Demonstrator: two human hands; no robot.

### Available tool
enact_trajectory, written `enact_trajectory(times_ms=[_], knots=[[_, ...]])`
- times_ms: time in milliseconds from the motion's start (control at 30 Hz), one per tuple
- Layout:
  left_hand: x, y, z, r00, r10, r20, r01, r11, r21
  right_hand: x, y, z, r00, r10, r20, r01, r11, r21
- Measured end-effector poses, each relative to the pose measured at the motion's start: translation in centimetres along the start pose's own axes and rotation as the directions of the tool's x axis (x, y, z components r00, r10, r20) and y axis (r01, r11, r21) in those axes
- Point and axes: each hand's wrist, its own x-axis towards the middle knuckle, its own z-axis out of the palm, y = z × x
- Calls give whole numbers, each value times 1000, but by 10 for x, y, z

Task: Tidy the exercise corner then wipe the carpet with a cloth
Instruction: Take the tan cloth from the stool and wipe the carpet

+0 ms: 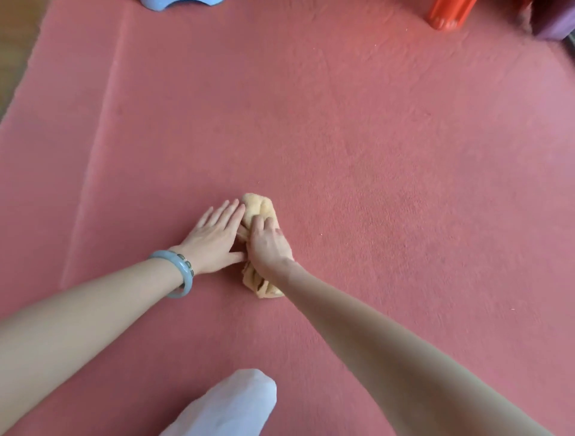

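Carpet [373, 140] of salmon red covers nearly the whole view, with a long pale crease running down its left part from about 12 o'clock toward 8 o'clock. Near the centre lies the yellow cloth [256, 207], bunched into a long wad on the pile, one end pointing to 12 o'clock and the other to 6 o'clock. The right hand [269, 249] sits on the middle of the wad, its fingers curled over the fabric and gripping it against the carpet. The left hand [214, 239] lies at 9 o'clock of the cloth, flat on the carpet with straight fingers and holding nothing; its forefinger runs along the cloth's edge and its thumb tip reaches the right hand. A pale blue-grey bangle [183, 270] circles the left wrist. At 6 o'clock a knee in white fabric [233, 404] juts in. At the 11 o'clock edge a light blue curved object [180, 3] is cut off by the frame. At 1 o'clock stands an orange ribbed cylinder [451, 14], with a purple object [557, 21] just beside it in the corner. Wooden floor [15, 37] shows at 10 o'clock beyond the carpet's edge
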Motion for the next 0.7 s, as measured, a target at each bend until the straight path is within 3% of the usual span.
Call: enact_trajectory(times_ms=[67,167,300,533,600,700], knots=[[0,-16,10,1000,-7,17,7,999,-47,2,-18,10,998,-50,41,51,999,-19],[-7,-33,18,1000,11,28,-8,993,-118,10,5,0,999,-20,47,16,995,97],[-10,-45,24,998,25,53,-19,993,-121,7,91,-45,981,191,-19,-188,976,111],[25,-54,40,991,-127,-29,117,966,-229,-13,204,-90,751,619,-231,-599,785,155],[36,-59,45,984,-170,-57,154,964,-216,-7,200,-91,683,704,-195,-668,710,222],[47,-67,49,976,-201,-84,178,959,-222,11,175,-83,670,736,-97,-709,673,211]])
